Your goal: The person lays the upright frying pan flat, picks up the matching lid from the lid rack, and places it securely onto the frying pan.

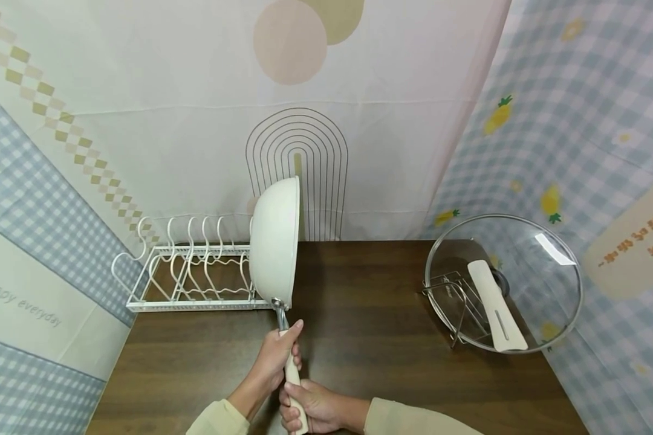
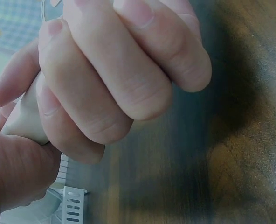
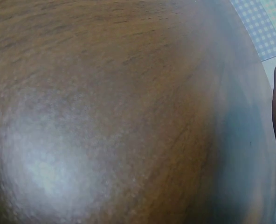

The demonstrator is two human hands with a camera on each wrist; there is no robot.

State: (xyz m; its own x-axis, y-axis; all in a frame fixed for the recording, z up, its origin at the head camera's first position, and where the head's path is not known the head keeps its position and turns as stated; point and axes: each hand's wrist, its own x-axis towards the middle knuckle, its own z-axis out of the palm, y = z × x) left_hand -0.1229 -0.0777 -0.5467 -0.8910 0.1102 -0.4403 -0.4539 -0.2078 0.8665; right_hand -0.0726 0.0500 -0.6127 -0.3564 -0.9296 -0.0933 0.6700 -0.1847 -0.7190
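Over the counter (image 1: 370, 350), left hand (image 1: 276, 356) and right hand (image 1: 318, 406) curl fingers (image 1: 290, 414) round the pan's (image 1: 274, 241) handle (image 1: 292, 373); twisting could jolt the ten-o'clock rack (image 1: 201, 306).

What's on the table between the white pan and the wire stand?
Nothing: the head view shows just bare brown tabletop from the pan across to the stand.

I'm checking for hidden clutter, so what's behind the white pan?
Past the white pan, the head view shows a wall cloth with arched lines and a white rack emerging at the left. Whatever lies directly behind the pan, including part of that pattern, is covered.
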